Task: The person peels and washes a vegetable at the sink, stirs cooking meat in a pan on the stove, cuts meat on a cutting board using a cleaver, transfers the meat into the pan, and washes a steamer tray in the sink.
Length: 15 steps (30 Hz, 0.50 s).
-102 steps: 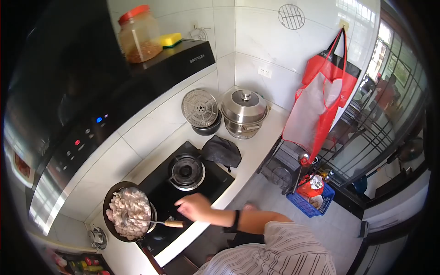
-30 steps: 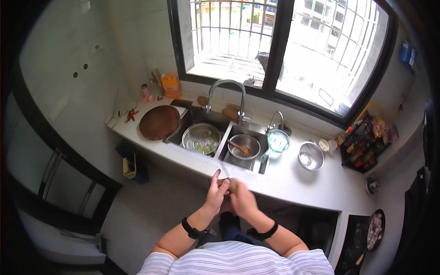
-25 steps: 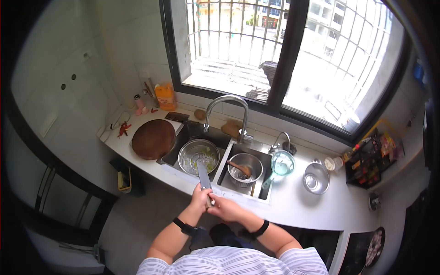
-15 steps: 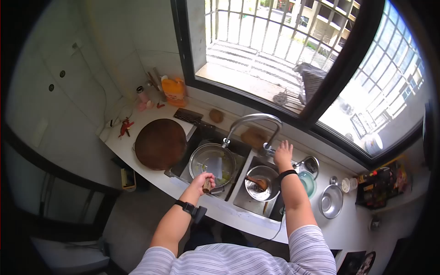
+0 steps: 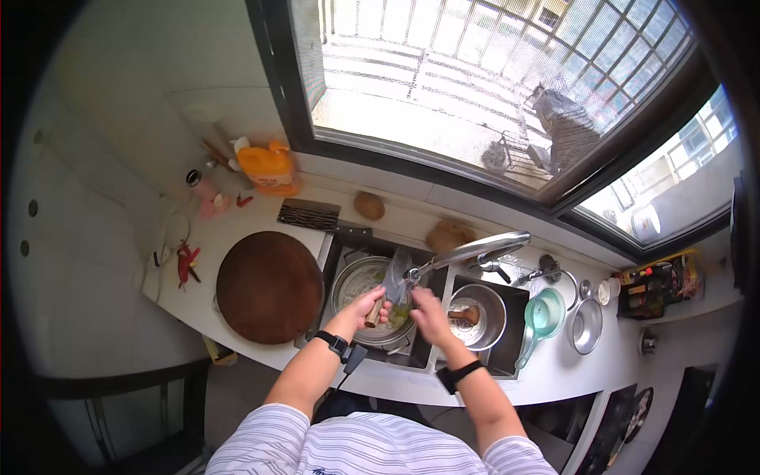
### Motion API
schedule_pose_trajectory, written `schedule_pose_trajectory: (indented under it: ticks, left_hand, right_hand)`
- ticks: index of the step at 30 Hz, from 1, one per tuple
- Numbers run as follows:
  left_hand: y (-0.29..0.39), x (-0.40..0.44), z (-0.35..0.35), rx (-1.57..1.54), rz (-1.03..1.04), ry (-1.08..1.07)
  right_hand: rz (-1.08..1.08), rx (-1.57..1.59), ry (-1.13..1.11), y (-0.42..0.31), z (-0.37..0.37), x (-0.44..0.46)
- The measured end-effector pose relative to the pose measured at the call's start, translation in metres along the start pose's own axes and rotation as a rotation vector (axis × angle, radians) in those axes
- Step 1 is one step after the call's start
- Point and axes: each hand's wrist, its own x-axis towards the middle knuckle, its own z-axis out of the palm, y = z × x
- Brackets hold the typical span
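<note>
My left hand [image 5: 369,307] is closed round the wooden handle of a cleaver [image 5: 396,276], whose blade points up under the faucet [image 5: 467,252] above the left sink basin. Close to the blade on its right is my right hand [image 5: 428,315], slightly blurred, its fingers partly bent; whether they touch the blade is unclear. Below the cleaver sits a metal pot [image 5: 351,286] with water and green bits in it. The right basin holds a steel pot [image 5: 495,309] with a wooden utensil [image 5: 467,316] inside.
A round brown board [image 5: 269,287] lies left of the sink. Behind it are an orange bottle [image 5: 267,168], a second, dark-bladed cleaver [image 5: 308,214] and red peppers [image 5: 187,264]. At right stand a green strainer [image 5: 545,313], a metal bowl [image 5: 586,326] and a rack [image 5: 661,285].
The view has turned from the stove to the sink. The cleaver has come up under the faucet in my left hand. My right hand has moved from the faucet base to beside the blade.
</note>
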Motion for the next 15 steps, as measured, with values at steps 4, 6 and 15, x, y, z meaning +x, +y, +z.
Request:
schedule_pose_trajectory:
  ticks: [4, 6, 15]
  left_hand:
    - [0.008, -0.010, -0.004, 0.082, -0.082, -0.026]
    - [0.013, -0.020, -0.008, 0.035, -0.133, -0.067]
    - [0.027, -0.050, -0.009, -0.022, -0.169, -0.140]
  right_hand:
    - [-0.022, 0.027, -0.130, -0.006, 0.057, 0.033]
    - [-0.017, 0.037, -0.207, -0.017, 0.058, 0.044]
    - [-0.005, -0.012, -0.212, -0.012, 0.061, 0.069]
